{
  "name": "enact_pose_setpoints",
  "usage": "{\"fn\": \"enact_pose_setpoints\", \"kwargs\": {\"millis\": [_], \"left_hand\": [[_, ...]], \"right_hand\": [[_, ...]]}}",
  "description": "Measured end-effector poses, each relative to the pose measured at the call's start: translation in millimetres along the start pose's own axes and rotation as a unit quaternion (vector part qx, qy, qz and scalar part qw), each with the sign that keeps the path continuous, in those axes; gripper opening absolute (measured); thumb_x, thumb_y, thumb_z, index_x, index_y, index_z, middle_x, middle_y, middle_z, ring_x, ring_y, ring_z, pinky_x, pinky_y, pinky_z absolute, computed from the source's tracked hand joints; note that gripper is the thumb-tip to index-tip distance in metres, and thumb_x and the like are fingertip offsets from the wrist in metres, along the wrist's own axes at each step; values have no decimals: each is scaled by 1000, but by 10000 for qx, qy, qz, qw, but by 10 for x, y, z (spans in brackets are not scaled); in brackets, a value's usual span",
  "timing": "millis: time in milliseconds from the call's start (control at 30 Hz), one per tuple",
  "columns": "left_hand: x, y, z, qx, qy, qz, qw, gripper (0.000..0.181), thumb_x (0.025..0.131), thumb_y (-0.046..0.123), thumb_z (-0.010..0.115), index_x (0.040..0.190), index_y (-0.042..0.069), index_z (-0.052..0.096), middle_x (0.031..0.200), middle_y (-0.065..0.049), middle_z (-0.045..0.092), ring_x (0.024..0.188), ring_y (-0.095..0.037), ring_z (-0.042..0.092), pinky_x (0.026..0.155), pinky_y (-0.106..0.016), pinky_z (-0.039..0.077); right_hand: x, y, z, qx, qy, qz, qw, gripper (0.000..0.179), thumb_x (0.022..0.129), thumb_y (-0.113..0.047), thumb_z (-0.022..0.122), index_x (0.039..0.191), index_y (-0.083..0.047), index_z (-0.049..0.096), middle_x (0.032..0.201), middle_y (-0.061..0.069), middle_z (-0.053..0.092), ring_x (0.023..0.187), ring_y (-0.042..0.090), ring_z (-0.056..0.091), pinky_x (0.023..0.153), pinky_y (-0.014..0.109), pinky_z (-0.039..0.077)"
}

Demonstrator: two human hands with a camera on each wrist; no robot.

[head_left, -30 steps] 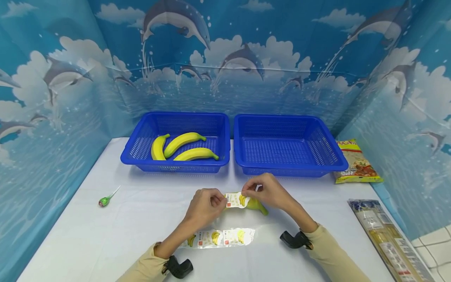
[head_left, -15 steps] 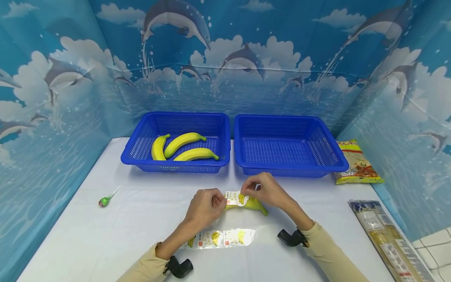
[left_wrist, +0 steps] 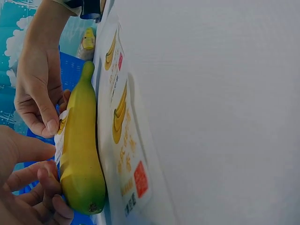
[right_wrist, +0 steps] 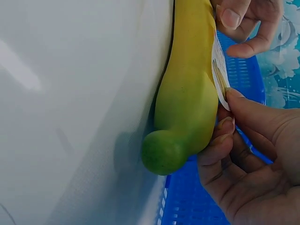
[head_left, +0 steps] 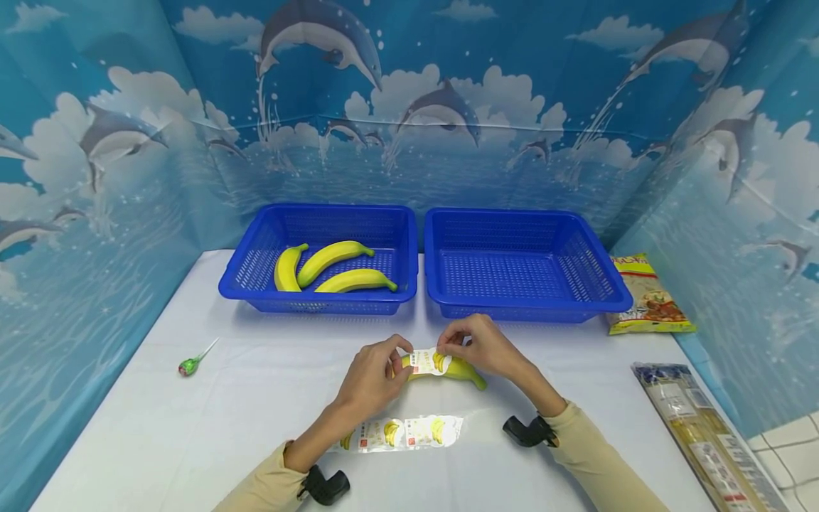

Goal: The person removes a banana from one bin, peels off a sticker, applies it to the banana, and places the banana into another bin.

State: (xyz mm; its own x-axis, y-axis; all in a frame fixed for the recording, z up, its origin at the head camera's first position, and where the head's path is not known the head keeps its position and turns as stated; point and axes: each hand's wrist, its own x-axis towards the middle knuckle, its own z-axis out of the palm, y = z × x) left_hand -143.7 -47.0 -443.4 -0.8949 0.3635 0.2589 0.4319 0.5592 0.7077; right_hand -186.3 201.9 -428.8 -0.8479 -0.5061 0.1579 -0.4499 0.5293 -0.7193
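Note:
A yellow banana with a green stem (head_left: 470,373) lies on the white table in front of the baskets. Along its upper side sits a white label (head_left: 422,361) printed with bananas. My right hand (head_left: 483,345) pinches the label's right end between thumb and finger; in the right wrist view that end of the label (right_wrist: 220,82) stands off the peel. At the banana's other end, my left hand (head_left: 377,373) has thumb and index finger spread apart, fingertips right at the label and peel. Nearer me lies a clear strip of similar labels (head_left: 435,430), partly behind the left forearm.
A blue basket (head_left: 320,304) at the back left holds three bananas (head_left: 335,259). Beside it stands another blue basket (head_left: 527,307). A yellow food packet (head_left: 649,299) and long clear packs (head_left: 704,434) lie right. A green lollipop (head_left: 190,366) lies left.
The left thumb and index finger have parted from the label's left end, the index finger lifting. The label has come down against the banana. The right hand keeps its pinch, almost unmoved.

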Motion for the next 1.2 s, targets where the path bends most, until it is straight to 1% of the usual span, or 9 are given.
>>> {"fn": "enact_pose_setpoints", "kwargs": {"millis": [133, 333, 567, 700, 833, 1000, 1100, 1200], "left_hand": [[-4, -2, 11, 31, -81, 63, 9999, 29, 91, -2, 84, 117, 4, 74, 73, 4, 59, 60, -3, 47, 56, -22, 43], [-15, -10, 27, 214, -107, 138, 9996, 33, 92, 3, 84, 124, 4, 73, 72, 8, 56, 61, -4, 47, 57, -23, 44], [-24, -13, 46, 491, -11, 306, 9983, 23, 91, 4, 85, 113, 10, 79, 74, 6, 56, 64, -4, 46, 58, -23, 44], [-15, -17, 62, 524, 49, 405, 9978, 23, 90, 1, 85, 111, 8, 79, 74, 4, 55, 64, -4, 46, 58, -23, 43], [-6, -15, 76, 550, 92, 412, 9976, 23, 89, 0, 86, 110, 6, 79, 73, 3, 55, 64, -6, 46, 59, -24, 43], [-6, -10, 76, 542, 99, 415, 9976, 24, 88, -1, 86, 110, 5, 78, 72, 3, 54, 64, -6, 46, 58, -24, 42], [-2, -15, 81, 523, 79, 389, 9978, 25, 88, -1, 87, 111, 4, 78, 72, 3, 54, 63, -5, 45, 57, -23, 42], [0, -21, 84, 481, 73, 381, 9981, 26, 88, 0, 87, 111, 3, 78, 72, 3, 54, 63, -4, 45, 56, -22, 41]], "right_hand": [[2, 4, 5, 14, -6, 10, 10000, 9, 94, -2, 82, 88, -8, 81, 83, -5, 76, 76, 7, 65, 73, 28, 60], [8, -6, 12, 49, -35, 8, 10000, 11, 94, 1, 81, 87, -8, 81, 83, -4, 76, 76, 6, 65, 72, 29, 60], [6, -23, 5, -17, -50, 48, 10000, 10, 95, -2, 81, 87, -8, 81, 81, -5, 76, 75, 7, 66, 71, 28, 59], [0, -13, 5, -77, 1, -3, 10000, 10, 94, -1, 81, 88, -9, 81, 81, -5, 75, 75, 7, 66, 70, 28, 59], [-10, -5, 6, -200, 26, -207, 9996, 7, 93, -1, 83, 93, -7, 80, 83, -4, 73, 76, 7, 64, 69, 29, 59], [-27, 1, -2, -122, -235, -512, 9983, 16, 90, 0, 86, 104, -7, 83, 92, 2, 72, 78, 10, 62, 66, 28, 58], [-35, 2, -3, -75, -384, -553, 9977, 19, 88, -1, 88, 107, -7, 84, 96, 5, 73, 78, 9, 61, 64, 27, 58], [-37, 1, -2, -112, -396, -535, 9977, 20, 87, -2, 89, 106, -6, 85, 97, 5, 73, 78, 8, 60, 64, 26, 58]]}}
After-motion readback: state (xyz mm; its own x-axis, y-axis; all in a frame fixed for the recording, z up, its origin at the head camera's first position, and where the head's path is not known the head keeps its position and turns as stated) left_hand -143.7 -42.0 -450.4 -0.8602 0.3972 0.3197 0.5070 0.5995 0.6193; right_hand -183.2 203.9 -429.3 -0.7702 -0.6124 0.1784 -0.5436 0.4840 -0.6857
